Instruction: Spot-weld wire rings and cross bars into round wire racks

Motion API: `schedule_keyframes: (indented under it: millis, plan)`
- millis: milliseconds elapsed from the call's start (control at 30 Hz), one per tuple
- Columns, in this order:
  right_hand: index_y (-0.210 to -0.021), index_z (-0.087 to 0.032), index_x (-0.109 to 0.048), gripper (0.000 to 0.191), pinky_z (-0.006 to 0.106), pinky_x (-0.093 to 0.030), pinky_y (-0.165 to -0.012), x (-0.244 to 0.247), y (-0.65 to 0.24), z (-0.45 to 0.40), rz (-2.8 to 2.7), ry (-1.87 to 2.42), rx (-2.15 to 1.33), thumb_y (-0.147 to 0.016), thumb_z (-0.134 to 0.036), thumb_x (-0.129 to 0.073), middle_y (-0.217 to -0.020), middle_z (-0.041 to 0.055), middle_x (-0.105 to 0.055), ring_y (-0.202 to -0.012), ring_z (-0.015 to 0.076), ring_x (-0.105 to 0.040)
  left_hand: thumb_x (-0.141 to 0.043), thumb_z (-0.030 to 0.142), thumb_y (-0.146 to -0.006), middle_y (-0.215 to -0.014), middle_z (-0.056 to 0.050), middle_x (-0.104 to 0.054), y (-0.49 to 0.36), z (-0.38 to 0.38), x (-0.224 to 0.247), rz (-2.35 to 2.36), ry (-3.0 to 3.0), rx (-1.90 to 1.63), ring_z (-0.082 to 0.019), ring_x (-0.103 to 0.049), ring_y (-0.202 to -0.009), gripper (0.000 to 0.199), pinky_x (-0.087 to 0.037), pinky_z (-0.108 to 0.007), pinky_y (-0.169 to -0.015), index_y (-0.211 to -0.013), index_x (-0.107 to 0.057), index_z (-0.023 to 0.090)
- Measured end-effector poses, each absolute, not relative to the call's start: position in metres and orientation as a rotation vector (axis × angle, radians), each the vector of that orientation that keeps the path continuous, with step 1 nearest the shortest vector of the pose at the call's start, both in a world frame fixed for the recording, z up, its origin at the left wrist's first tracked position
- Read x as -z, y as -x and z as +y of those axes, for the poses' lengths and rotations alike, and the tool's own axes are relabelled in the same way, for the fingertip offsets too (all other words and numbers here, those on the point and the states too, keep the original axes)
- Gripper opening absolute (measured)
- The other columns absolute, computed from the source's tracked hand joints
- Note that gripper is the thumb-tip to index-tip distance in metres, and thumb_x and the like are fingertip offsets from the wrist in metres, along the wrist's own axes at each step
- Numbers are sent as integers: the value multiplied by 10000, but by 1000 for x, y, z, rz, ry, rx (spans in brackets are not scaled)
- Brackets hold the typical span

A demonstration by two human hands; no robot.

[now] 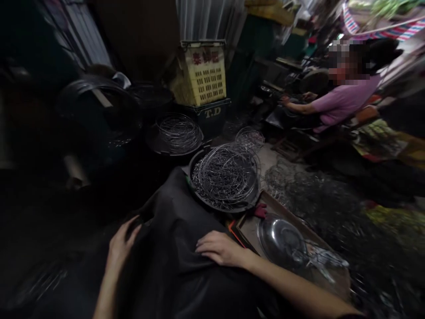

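Note:
Dark cloth covers the lap in the lower middle. My left hand rests at the cloth's left side, its fingers apart and nothing visible in it. On the right part of the cloth lies my right hand, palm down and holding nothing, fingers extended to the left. Just beyond the knees is a round black basin filled with small metal pieces, with loops of thin wire on top. To the right of my right hand, a shiny metal bowl sits on a brown tray.
Another basin with coiled wire stands farther back, near a yellow crate on a dark box. A person in a pink top sits at the upper right. Tangled dark wire covers the right floor. A large drum stands left.

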State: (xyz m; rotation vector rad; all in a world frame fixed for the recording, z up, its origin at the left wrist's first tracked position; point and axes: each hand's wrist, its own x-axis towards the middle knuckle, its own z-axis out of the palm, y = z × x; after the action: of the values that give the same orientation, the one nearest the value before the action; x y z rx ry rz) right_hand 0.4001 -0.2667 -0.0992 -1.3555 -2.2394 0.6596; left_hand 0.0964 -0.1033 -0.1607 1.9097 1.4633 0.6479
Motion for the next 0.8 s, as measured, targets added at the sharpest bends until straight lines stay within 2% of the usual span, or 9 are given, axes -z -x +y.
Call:
schedule_keyframes:
  millis: [100, 200, 300, 367, 467, 533, 700, 800]
  plan:
    - [-1057, -241, -589, 213, 311, -471, -825, 69, -432, -285, -1810, 1585, -232, -860, -226, -510, -987, 45, -643, -934, 154, -583, -463, 514, -760, -1115, -99, -643, -132, -155, 198, 1568, -1727, -668, -254, -601, -1026, 506, -465, -387, -920, -1109, -594, 173]
    - [-1088, -203, -528, 307, 380, -449, -821, 63, -456, -272, -1396, 1797, 134, -809, -317, -587, -968, 83, -596, -925, 209, -555, -472, 492, -755, -1109, -99, -643, -147, -196, 222, 1532, -1640, -654, -246, -598, -1036, 478, -464, -381, -926, -1087, -601, 174]
    - [-1144, -172, -505, 468, 400, -399, -831, 83, -461, -244, -1377, 1964, 197, -774, -442, -602, -1032, 111, -587, -965, 243, -531, -488, 496, -751, -1112, -80, -641, -146, -210, 227, 1531, -1578, -673, -238, -594, -1040, 456, -452, -372, -943, -1070, -610, 192]
    - [-1090, -185, -565, 378, 379, -353, -822, 98, -459, -229, -1479, 2018, 230, -799, -426, -572, -988, 86, -619, -924, 228, -538, -481, 515, -750, -1116, -79, -639, -138, -211, 227, 1629, -1487, -707, -243, -592, -1045, 476, -449, -373, -945, -1077, -606, 192]
    - [-900, -204, -650, 194, 336, -310, -772, 99, -468, -221, -1491, 1994, 335, -856, -323, -503, -809, 37, -637, -785, 176, -543, -470, 540, -745, -1116, -75, -641, -129, -214, 227, 1735, -1381, -725, -249, -589, -1052, 505, -454, -361, -935, -1094, -601, 198]
    - [-866, -206, -667, 202, 327, -306, -751, 82, -483, -226, -1426, 1955, 438, -863, -278, -479, -738, 30, -617, -732, 166, -527, -473, 548, -740, -1127, -72, -636, -127, -218, 229, 1742, -1373, -746, -253, -582, -1062, 512, -449, -359, -941, -1095, -602, 202]
    - [-956, -210, -654, 241, 338, -322, -763, 17, -521, -247, -1311, 1891, 615, -847, -226, -440, -720, 30, -595, -714, 175, -507, -473, 525, -768, -1148, -55, -626, -131, -224, 225, 1735, -1361, -792, -249, -567, -1087, 468, -429, -367, -966, -1111, -592, 229]
    - [-966, -219, -648, 258, 359, -318, -792, 2, -527, -246, -1303, 1925, 671, -827, -225, -430, -683, 18, -567, -705, 179, -505, -474, 509, -779, -1147, -52, -627, -133, -224, 218, 1749, -1346, -809, -253, -565, -1094, 435, -438, -369, -957, -1098, -596, 239]
